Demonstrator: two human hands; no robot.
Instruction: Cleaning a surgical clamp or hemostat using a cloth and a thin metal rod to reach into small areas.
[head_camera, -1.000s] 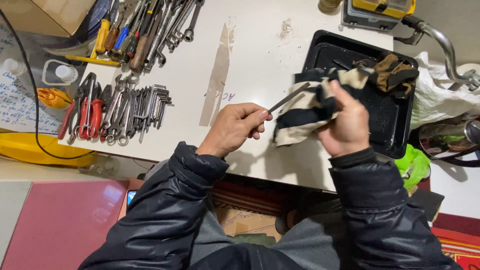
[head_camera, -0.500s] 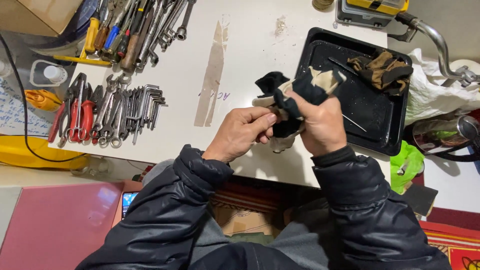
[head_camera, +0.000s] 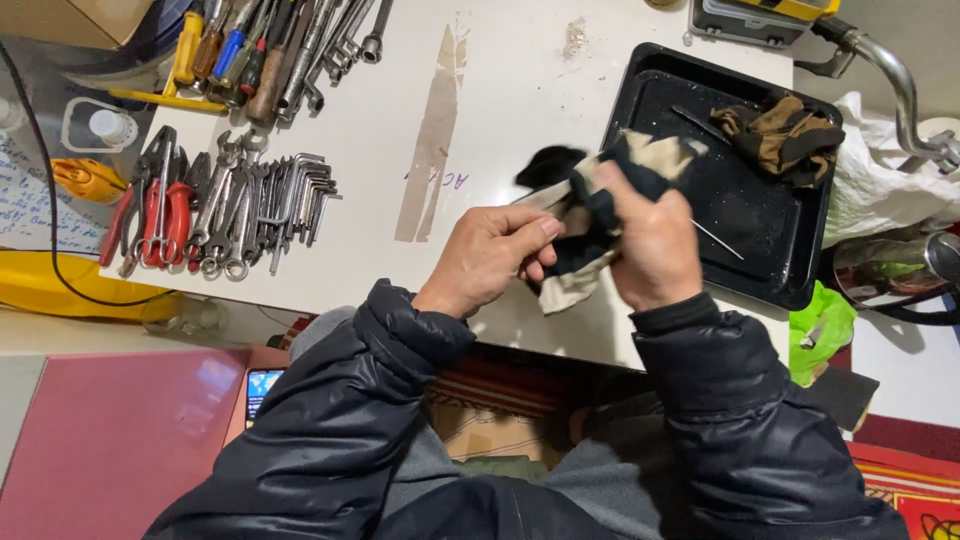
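Note:
My right hand (head_camera: 652, 240) grips a black and cream rag (head_camera: 590, 185) bunched over the near edge of the white table (head_camera: 520, 80). My left hand (head_camera: 490, 258) is pinched at the rag's left side, on a thin metal tool that the cloth hides. A thin metal rod (head_camera: 718, 240) shows just past my right hand over the black tray (head_camera: 800, 292). I cannot tell whether it lies in the tray or sticks out of the rag. A brown and black cloth (head_camera: 785, 135) lies in the tray's far corner.
Wrenches and hex keys (head_camera: 265, 205) and red-handled pliers (head_camera: 150, 215) lie in a row at the left, with screwdrivers (head_camera: 230, 50) behind them. A strip of brown tape (head_camera: 435, 130) marks the table. A metal pipe (head_camera: 900, 80), a white bag (head_camera: 885, 185) and a green bag (head_camera: 820, 330) sit at the right.
The rag, spread over the tray's edge a second ago, is now bunched tightly. Both hands have come closer together, and the thin tool in my left hand has disappeared into the cloth.

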